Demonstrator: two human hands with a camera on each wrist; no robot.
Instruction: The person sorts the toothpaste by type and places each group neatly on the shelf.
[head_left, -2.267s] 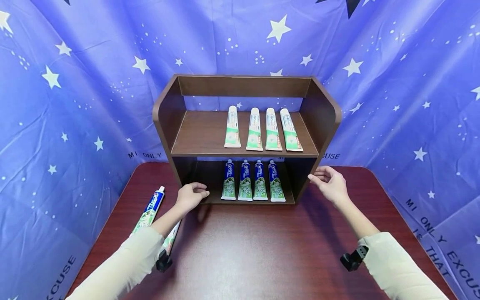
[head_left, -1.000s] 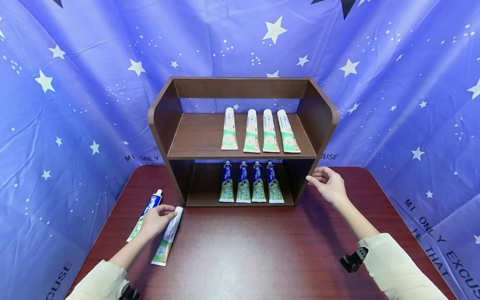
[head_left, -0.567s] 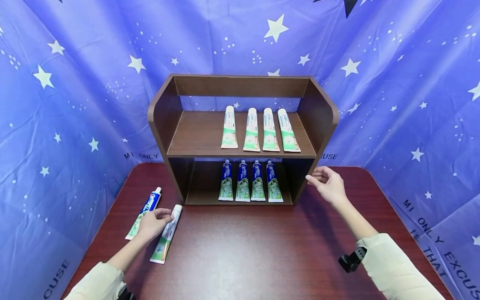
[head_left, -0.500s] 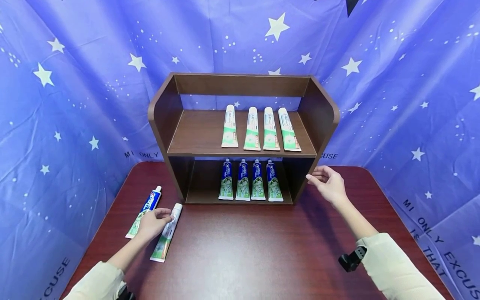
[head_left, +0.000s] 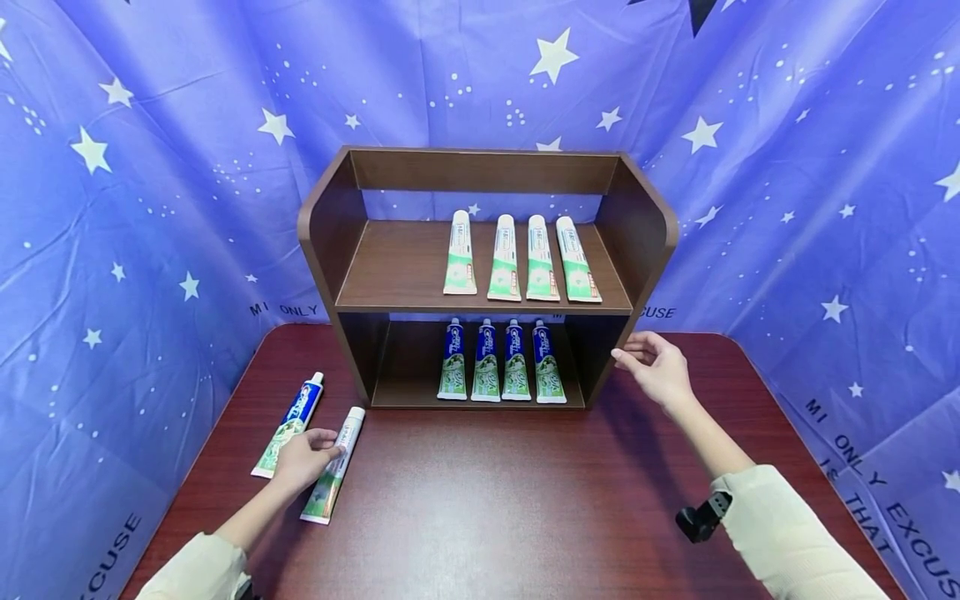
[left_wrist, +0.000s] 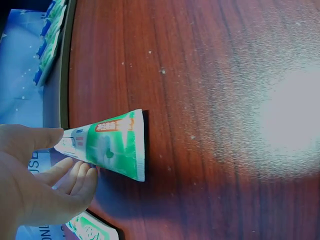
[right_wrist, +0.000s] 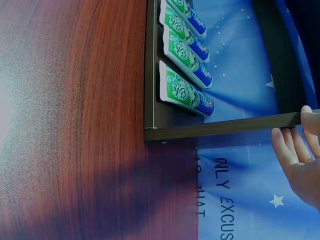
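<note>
In the head view my left hand (head_left: 303, 460) is at a white and green toothpaste tube (head_left: 335, 475) lying on the table, left of the shelf. The left wrist view shows the thumb (left_wrist: 47, 137) on one edge of that tube and fingers at the other, pinching it toward the cap end. Beside it lies a blue and green toothpaste tube (head_left: 300, 408), partly covered by the hand. My right hand (head_left: 662, 371) grips the front edge of the brown two-tier shelf's (head_left: 480, 310) right side panel, thumb inside and fingers outside in the right wrist view.
On the upper tier lie several white and green tubes (head_left: 506, 258); several blue and green tubes (head_left: 487, 367) lie on the lower tier, right of its middle. The dark red table (head_left: 480, 492) carries the shelf at the back. A blue starry curtain (head_left: 150, 250) surrounds it.
My left hand has left the shelf's lower left corner, come back to the white and green tube, then lowered slightly and pinched it. The right hand stays on the shelf's side.
</note>
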